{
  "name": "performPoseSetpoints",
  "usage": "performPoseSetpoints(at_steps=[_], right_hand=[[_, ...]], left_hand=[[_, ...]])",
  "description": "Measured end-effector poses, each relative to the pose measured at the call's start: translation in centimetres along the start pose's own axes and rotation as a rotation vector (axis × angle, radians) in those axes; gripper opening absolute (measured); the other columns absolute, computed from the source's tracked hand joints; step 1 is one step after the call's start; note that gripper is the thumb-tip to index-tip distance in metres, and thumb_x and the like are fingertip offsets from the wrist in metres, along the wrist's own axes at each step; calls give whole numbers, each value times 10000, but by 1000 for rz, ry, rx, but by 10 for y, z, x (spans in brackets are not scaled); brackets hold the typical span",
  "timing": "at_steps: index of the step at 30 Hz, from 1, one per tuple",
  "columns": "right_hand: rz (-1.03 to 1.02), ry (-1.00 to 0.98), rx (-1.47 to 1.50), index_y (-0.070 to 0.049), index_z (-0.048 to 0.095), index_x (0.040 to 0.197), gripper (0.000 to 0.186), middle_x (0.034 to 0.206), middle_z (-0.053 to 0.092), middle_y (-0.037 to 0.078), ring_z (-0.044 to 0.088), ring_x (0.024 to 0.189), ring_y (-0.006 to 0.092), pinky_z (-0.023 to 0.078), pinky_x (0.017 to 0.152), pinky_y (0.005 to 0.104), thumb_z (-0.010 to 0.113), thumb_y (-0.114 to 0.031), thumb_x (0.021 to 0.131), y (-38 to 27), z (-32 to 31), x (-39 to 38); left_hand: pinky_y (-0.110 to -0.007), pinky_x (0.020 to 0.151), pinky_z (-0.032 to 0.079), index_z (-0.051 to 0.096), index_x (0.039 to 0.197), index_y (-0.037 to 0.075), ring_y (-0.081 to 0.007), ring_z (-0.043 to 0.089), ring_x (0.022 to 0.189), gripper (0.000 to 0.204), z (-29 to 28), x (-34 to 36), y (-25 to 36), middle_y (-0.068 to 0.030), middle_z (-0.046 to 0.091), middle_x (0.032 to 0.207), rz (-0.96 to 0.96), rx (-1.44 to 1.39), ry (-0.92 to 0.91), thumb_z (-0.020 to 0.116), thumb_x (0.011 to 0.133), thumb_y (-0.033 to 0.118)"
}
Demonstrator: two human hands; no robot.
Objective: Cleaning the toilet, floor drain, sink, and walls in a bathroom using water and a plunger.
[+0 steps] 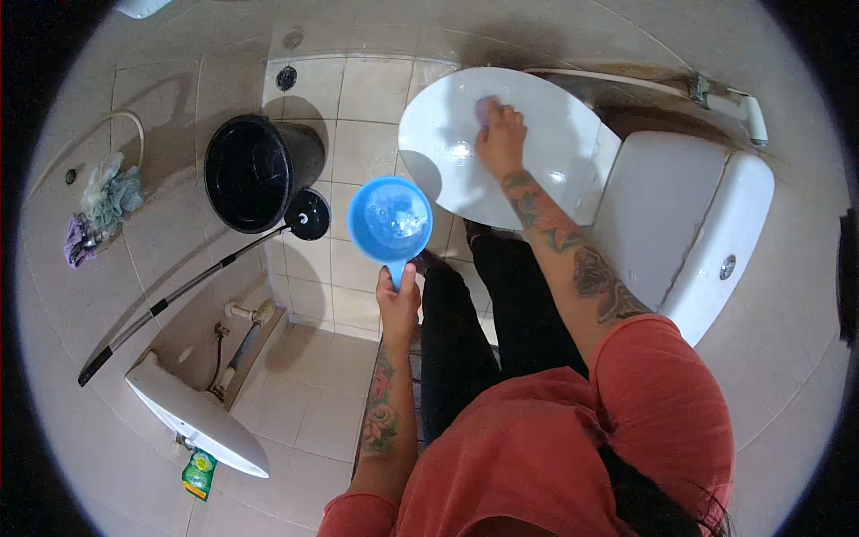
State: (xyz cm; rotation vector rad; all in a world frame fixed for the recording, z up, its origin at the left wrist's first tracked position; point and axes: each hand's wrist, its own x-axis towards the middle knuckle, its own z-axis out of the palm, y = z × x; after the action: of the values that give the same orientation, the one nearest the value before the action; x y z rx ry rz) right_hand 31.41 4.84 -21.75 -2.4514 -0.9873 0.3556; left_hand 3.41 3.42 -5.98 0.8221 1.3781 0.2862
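My left hand (pixel 399 300) is wrapped round the short handle of a light blue water dipper (pixel 369 219). The dipper is held level, with what looks like clear water shining inside. Off to the right, my right hand (pixel 503 139) presses a small pinkish pad (pixel 484 110) onto the white toilet lid (pixel 438 116); the fingers partly cover the pad, so its exact kind is hard to make out. The lid is down and its surface looks wet and glossy.
A black bucket (pixel 246 174) stands left of the dipper, beside a long-handled black plunger-like tool (pixel 192 291). A white sink (pixel 192 416) is at lower left, a mesh scrubber (pixel 112 192) on the wall. The toilet tank (pixel 716 242) and a hand sprayer (pixel 754 119) are right.
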Motion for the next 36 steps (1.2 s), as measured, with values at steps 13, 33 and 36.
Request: performPoseSetpoints(at_steps=[13, 33, 36], right_hand=[[-675, -253, 56, -192, 639, 1120, 317, 1197, 617, 49, 559, 1135, 264, 414, 984, 461, 557, -65, 842, -26, 60, 63], [-491, -119, -161, -194, 641, 1206, 319, 1348, 554, 92, 419, 1347, 273, 318, 1074, 495, 532, -141, 910, 13, 23, 67], [-311, 260, -151, -206, 588, 1283, 405, 1339, 543, 89, 452, 1292, 325, 330, 1050, 517, 500, -100, 902, 53, 8, 77]], left_hand=[[-222, 410, 281, 483, 993, 96, -34, 334, 457, 163, -13, -32, 20, 56, 385, 578, -40, -69, 97, 579, 977, 227], [-223, 410, 269, 494, 1080, 77, -31, 315, 472, 189, -4, -33, 34, 57, 375, 600, -6, -35, 40, 560, 986, 227], [-222, 411, 262, 492, 1091, 80, -30, 301, 467, 185, 8, -29, 37, 59, 366, 601, -2, -39, -12, 553, 990, 223]])
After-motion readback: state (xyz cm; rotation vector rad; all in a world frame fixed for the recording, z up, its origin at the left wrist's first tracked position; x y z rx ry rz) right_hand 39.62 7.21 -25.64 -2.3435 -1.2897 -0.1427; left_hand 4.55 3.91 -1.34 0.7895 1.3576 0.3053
